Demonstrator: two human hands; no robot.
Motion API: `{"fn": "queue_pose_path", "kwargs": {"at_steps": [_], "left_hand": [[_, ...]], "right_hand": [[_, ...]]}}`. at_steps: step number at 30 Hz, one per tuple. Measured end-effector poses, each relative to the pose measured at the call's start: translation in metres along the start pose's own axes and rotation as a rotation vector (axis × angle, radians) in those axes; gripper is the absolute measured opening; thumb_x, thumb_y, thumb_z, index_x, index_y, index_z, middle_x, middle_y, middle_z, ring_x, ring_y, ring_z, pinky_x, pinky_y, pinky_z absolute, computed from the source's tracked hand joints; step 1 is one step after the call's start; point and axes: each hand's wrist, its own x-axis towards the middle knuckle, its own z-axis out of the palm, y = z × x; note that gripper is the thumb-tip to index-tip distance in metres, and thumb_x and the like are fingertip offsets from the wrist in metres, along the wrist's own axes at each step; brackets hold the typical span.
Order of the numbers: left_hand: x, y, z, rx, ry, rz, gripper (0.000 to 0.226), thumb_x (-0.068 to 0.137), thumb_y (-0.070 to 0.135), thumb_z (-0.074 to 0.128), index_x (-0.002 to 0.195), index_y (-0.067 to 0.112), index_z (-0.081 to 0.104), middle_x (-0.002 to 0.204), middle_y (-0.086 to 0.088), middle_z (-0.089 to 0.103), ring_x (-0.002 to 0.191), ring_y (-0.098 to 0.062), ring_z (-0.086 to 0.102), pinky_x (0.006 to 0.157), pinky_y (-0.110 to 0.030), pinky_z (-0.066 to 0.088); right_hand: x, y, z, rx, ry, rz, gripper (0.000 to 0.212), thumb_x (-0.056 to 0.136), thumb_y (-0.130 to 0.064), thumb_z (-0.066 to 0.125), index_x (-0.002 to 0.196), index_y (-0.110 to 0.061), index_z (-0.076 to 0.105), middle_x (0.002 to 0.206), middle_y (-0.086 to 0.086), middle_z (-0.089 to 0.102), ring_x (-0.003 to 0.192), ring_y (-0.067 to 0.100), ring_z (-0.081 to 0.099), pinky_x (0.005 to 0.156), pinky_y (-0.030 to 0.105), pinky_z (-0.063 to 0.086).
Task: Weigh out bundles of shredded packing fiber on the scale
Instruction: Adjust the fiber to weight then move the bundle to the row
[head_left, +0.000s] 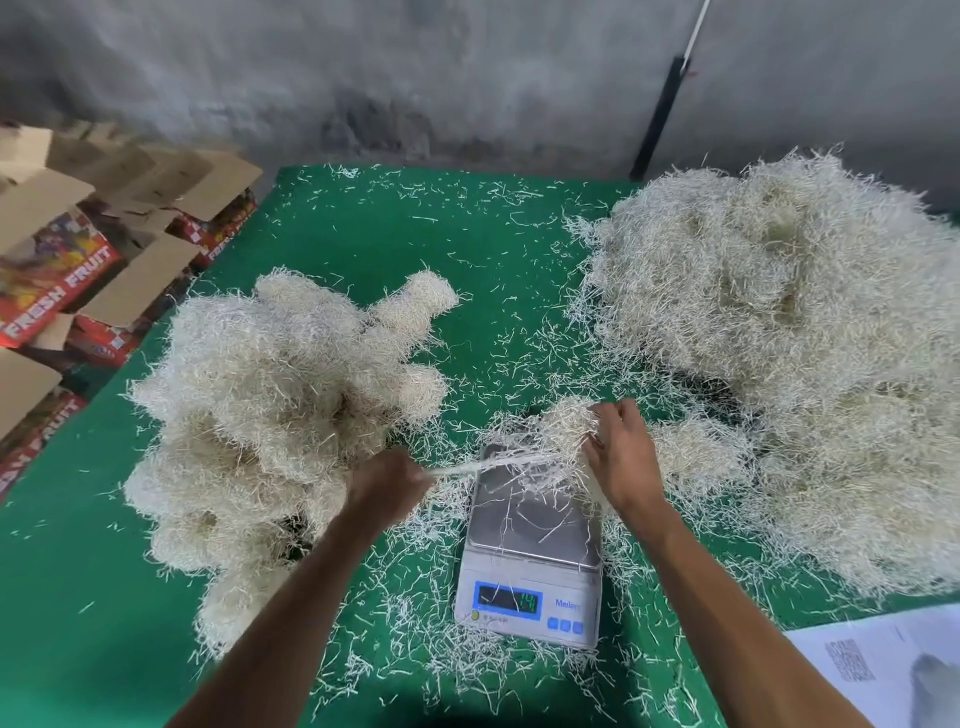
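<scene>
A white digital scale (530, 597) with a steel pan stands on the green table (363, 234); its lit display shows green digits and a few loose strands lie on the pan. Above the pan's far edge hangs a small bundle of pale shredded fiber (545, 431). My right hand (621, 457) grips that bundle from the right. My left hand (387, 483), blurred, pinches a twisted strand that stretches from the bundle to the left. A stack of rolled fiber bundles (275, 415) lies left of the scale. A large loose heap of fiber (789, 353) fills the right side.
Loose fiber scraps are scattered over the green surface around the scale. Open cardboard fruit boxes (78, 270) stand beyond the table's left edge. A printed white sheet (878, 670) lies at the near right corner. A grey wall closes the far side.
</scene>
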Motion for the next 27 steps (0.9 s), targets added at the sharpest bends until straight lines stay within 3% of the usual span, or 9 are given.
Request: {"fn": "queue_pose_path", "kwargs": {"at_steps": [3, 7, 10, 14, 17, 19, 22, 24, 27], "left_hand": [[-0.005, -0.015, 0.004, -0.532, 0.121, -0.164, 0.021, 0.099, 0.011, 0.058, 0.119, 0.007, 0.056, 0.119, -0.014, 0.066, 0.09, -0.016, 0.07, 0.064, -0.021, 0.057], [-0.013, -0.011, -0.02, -1.143, 0.195, -0.31, 0.039, 0.107, -0.001, 0.035, 0.142, -0.018, 0.036, 0.101, -0.016, 0.06, 0.058, 0.006, 0.066, 0.056, -0.01, 0.051], [-0.009, 0.005, -0.035, -1.53, 0.131, -0.382, 0.044, 0.11, 0.008, 0.026, 0.151, -0.009, 0.026, 0.106, -0.014, 0.058, 0.053, 0.001, 0.065, 0.055, -0.014, 0.053], [-0.006, 0.01, -0.057, -1.436, 0.36, -0.396, 0.035, 0.104, 0.019, 0.042, 0.13, -0.001, 0.053, 0.088, -0.004, 0.06, 0.056, -0.02, 0.063, 0.045, -0.015, 0.049], [0.005, 0.013, -0.082, -1.514, 0.409, -0.293, 0.024, 0.101, 0.008, 0.053, 0.125, 0.005, 0.058, 0.107, -0.001, 0.061, 0.069, -0.003, 0.056, 0.067, -0.014, 0.055], [0.011, 0.026, -0.098, -1.413, 0.406, -0.24, 0.038, 0.095, -0.002, 0.059, 0.132, 0.007, 0.055, 0.111, -0.002, 0.061, 0.073, 0.0, 0.056, 0.062, -0.009, 0.053], [0.018, 0.053, -0.113, -1.272, 0.263, -0.085, 0.037, 0.094, -0.005, 0.056, 0.13, 0.0, 0.056, 0.112, -0.014, 0.062, 0.076, -0.003, 0.054, 0.063, -0.015, 0.052], [0.02, 0.071, -0.117, -1.239, 0.232, -0.018, 0.03, 0.1, -0.001, 0.045, 0.129, -0.001, 0.053, 0.097, -0.01, 0.061, 0.058, 0.002, 0.052, 0.049, -0.014, 0.043], [0.022, 0.096, -0.114, -1.214, 0.051, 0.134, 0.036, 0.095, -0.002, 0.047, 0.128, 0.013, 0.05, 0.105, -0.01, 0.06, 0.065, 0.005, 0.058, 0.055, -0.016, 0.046]], "right_hand": [[-0.006, 0.008, 0.001, -0.053, 0.008, -0.017, 0.041, 0.09, -0.005, 0.074, 0.128, -0.007, 0.06, 0.127, 0.013, 0.052, 0.095, 0.016, 0.055, 0.094, 0.038, 0.059], [-0.011, 0.012, 0.006, 0.014, -0.081, 0.027, 0.039, 0.095, -0.018, 0.069, 0.131, -0.014, 0.055, 0.132, 0.009, 0.047, 0.094, 0.012, 0.057, 0.1, 0.035, 0.055], [-0.011, -0.004, 0.013, 0.018, -0.212, -0.026, 0.049, 0.097, -0.034, 0.065, 0.142, -0.02, 0.051, 0.14, 0.004, 0.048, 0.098, 0.014, 0.063, 0.105, 0.042, 0.053], [-0.009, -0.025, 0.012, 0.037, -0.111, -0.098, 0.053, 0.097, -0.053, 0.039, 0.126, -0.019, 0.068, 0.128, 0.006, 0.067, 0.109, 0.018, 0.06, 0.104, 0.051, 0.051], [-0.002, -0.037, 0.006, 0.093, -0.005, -0.112, 0.062, 0.092, -0.051, 0.024, 0.107, -0.021, 0.076, 0.134, 0.005, 0.067, 0.12, 0.02, 0.055, 0.11, 0.05, 0.042], [0.006, -0.046, 0.001, 0.079, 0.031, -0.128, 0.064, 0.095, -0.057, 0.023, 0.109, -0.023, 0.075, 0.147, 0.003, 0.059, 0.132, 0.024, 0.049, 0.119, 0.051, 0.03], [0.018, -0.065, -0.01, 0.048, 0.032, -0.223, 0.069, 0.094, -0.076, 0.035, 0.134, -0.028, 0.063, 0.156, 0.001, 0.047, 0.142, 0.021, 0.04, 0.123, 0.054, 0.019], [0.021, -0.081, -0.016, 0.053, -0.102, -0.296, 0.077, 0.087, -0.083, 0.046, 0.147, -0.035, 0.046, 0.153, 0.0, 0.047, 0.137, 0.018, 0.045, 0.119, 0.052, 0.031], [0.026, -0.096, -0.023, 0.279, -0.227, -0.3, 0.069, 0.087, -0.056, 0.071, 0.148, -0.038, 0.044, 0.124, 0.001, 0.061, 0.103, 0.013, 0.061, 0.095, 0.038, 0.054]]}}
